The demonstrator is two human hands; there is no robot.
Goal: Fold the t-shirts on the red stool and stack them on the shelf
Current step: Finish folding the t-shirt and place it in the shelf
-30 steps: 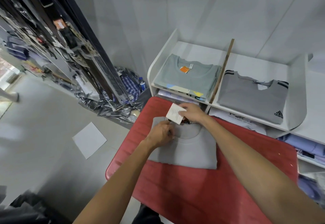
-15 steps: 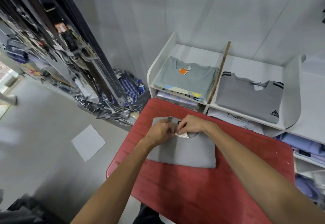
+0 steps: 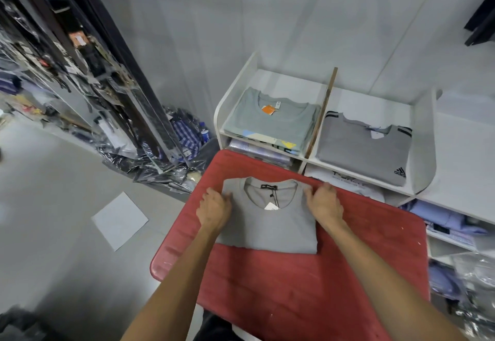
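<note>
Folded grey t-shirt (image 3: 270, 223) lies at the far edge of the red stool (image 3: 308, 287), collar toward the shelf (image 3: 310, 158). Left hand (image 3: 214, 210) grips its left edge and right hand (image 3: 325, 202) its right, fingers (image 3: 308, 193) curled onto the cloth. Two folded shirts lie on the shelf beyond.

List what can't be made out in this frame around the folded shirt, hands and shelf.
Head view only:
- Neck label on the grey shirt: print too small to read.
- Left hand and right hand fingers: tips lie at the shirt edges; whether they tuck under is hidden by the cloth.
- Lower shelf: contents blocked by the red stool.
- Shirts under the top ones on the shelf: count hidden.
</note>
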